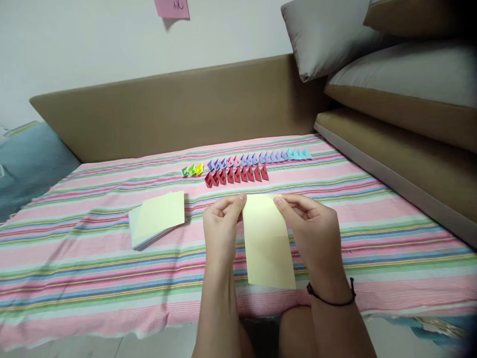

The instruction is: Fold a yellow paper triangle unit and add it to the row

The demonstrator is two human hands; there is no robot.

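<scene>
A pale yellow sheet of paper (267, 243) hangs between my two hands, its far edge pinched at both corners. My left hand (222, 219) grips the far left corner between thumb and fingers. At the far right corner, my right hand (311, 219) pinches the sheet in the same way. A faint crease seems to run across the paper near its middle. Left of my hands lies a stack of paper sheets (160, 216), with a pale yellow one on top. Beyond my hands stand a row of dark red folded paper boats (237, 175) and a row of purple, pink and light blue ones (257, 159).
Three green and yellow folded paper pieces (192, 170) stand left of the rows. A striped cloth (112, 268) covers the surface. Behind it rises a brown backrest (186, 109). Cushions (406, 74) are piled at the right, and a blue-grey pillow (33, 164) lies at the left.
</scene>
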